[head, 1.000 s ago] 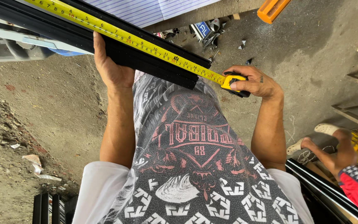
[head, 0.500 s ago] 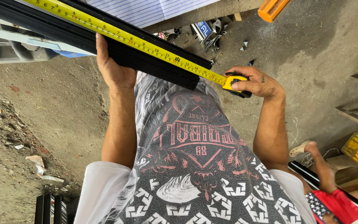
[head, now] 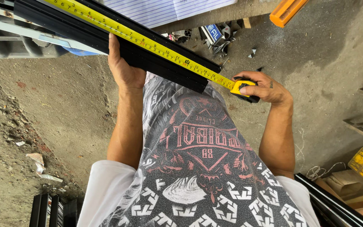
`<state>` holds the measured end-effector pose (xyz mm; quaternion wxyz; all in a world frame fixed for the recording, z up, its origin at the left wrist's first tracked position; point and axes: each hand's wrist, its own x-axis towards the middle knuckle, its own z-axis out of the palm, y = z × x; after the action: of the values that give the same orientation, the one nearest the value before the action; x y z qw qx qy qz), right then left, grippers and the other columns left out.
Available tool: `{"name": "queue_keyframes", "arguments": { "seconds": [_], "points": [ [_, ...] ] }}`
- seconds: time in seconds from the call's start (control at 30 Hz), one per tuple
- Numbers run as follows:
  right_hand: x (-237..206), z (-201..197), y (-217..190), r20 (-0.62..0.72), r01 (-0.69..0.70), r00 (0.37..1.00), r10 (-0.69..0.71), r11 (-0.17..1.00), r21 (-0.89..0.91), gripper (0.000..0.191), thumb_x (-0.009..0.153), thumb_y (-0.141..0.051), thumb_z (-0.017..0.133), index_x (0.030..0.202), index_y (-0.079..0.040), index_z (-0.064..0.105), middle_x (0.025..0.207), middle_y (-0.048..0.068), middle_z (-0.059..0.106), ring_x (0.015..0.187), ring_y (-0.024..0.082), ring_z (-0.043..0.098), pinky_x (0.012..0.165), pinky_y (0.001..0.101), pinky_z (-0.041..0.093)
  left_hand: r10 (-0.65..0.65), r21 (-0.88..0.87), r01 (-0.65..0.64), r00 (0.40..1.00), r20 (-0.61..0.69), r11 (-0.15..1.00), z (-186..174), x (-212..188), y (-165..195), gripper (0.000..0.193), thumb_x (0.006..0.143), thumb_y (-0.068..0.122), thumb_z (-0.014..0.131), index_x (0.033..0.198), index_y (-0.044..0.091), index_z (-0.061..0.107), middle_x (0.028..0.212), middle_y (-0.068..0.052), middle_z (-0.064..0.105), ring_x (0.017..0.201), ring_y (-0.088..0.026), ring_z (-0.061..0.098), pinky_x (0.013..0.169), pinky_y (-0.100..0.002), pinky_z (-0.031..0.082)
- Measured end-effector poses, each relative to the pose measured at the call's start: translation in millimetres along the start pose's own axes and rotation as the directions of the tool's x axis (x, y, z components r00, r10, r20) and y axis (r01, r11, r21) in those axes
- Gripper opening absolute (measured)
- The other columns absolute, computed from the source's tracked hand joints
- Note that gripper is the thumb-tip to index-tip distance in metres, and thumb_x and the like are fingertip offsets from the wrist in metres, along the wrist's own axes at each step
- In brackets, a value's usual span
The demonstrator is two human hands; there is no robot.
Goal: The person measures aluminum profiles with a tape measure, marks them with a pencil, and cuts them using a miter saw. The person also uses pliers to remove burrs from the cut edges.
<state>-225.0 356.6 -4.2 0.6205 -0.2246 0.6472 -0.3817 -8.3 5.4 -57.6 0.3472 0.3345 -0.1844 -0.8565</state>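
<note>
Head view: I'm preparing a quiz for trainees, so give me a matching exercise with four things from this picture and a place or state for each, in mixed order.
Things:
1. tape measure blade
2. tape measure case
3. black profile bars
4. lined paper sheet

Places or states:
A. gripped from below by the left hand
B. held in the right hand, past the bars' end
C. stretched along the top of the bars
D. lying beyond the bars, at the top of the picture

Pairs: 1-C, 2-B, 3-A, 4-D
</note>
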Motion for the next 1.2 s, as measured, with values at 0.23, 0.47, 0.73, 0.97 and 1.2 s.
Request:
{"name": "queue_keyframes", "arguments": {
  "seconds": [0.23, 0.47, 0.73, 0.97, 1.2],
  "points": [
    [3, 0, -2, 0.014, -0.034, 0.999, 0.034, 0.999, 0.028, 0.050, 0.086, -0.029, 0.071, 0.129, -0.003, 0.065, 0.093, 0.004, 0.067, 0.077, 0.009, 0.059, 0.062, 0.0236, 0.048, 0.005, -0.019, -0.006, 0.999, -0.034, 1.000, -5, 2, 0, 0.040, 0.103, 0.034, 0.063, 0.122, -0.001, 0.063, 0.111, -0.014, 0.072, 0.106, -0.025, 0.073, 0.098, -0.041, 0.061],
    [12, 0, -5, -0.036, -0.032, 0.999, 0.033, 0.999, 0.034, 0.057, 0.079, -0.027, 0.076, 0.131, -0.007, 0.064, 0.095, 0.001, 0.065, 0.077, 0.010, 0.060, 0.062, 0.0240, 0.051, 0.055, -0.021, -0.057, 0.995, -0.082, 0.998, -3, 8, 0, 0.040, 0.101, 0.032, 0.065, 0.125, 0.000, 0.061, 0.111, -0.011, 0.072, 0.106, -0.024, 0.070, 0.099, -0.041, 0.058],
    [21, 7, 20, -0.091, 0.163, 0.985, -0.149, 0.973, 0.165, 0.060, 0.080, -0.020, 0.079, 0.135, -0.007, 0.062, 0.114, 0.003, 0.065, 0.098, 0.011, 0.063, 0.082, 0.0255, 0.054, 0.077, -0.022, -0.078, 0.996, -0.044, 0.997, 2, 9, 36, 0.042, 0.098, 0.028, 0.070, 0.126, -0.001, 0.061, 0.114, -0.013, 0.070, 0.109, -0.027, 0.069, 0.102, -0.042, 0.058],
    [34, 8, 26, -0.281, 0.143, 0.955, -0.093, 0.976, 0.165, 0.054, 0.083, -0.021, 0.076, 0.134, -0.006, 0.063, 0.112, 0.005, 0.068, 0.097, 0.014, 0.064, 0.083, 0.0279, 0.053, 0.169, 0.095, -0.156, 0.975, -0.144, 0.983, -3, 7, 56, 0.042, 0.091, 0.014, 0.077, 0.126, -0.002, 0.058, 0.111, -0.014, 0.069, 0.105, -0.029, 0.069, 0.097, -0.046, 0.062],
    [85, 9, -56, -0.471, 0.258, 0.738, -0.483, 0.847, -0.465, 0.064, 0.079, -0.023, 0.086, 0.132, -0.003, 0.056, 0.119, 0.011, 0.066, 0.111, 0.022, 0.065, 0.096, 0.0342, 0.053, 0.187, 0.096, -0.182, 0.981, -0.047, 0.979, 5, 15, 38, 0.037, 0.099, 0.007, 0.075, 0.129, -0.002, 0.058, 0.116, -0.011, 0.064, 0.103, -0.024, 0.065, 0.093, -0.038, 0.057]
  ]
}}
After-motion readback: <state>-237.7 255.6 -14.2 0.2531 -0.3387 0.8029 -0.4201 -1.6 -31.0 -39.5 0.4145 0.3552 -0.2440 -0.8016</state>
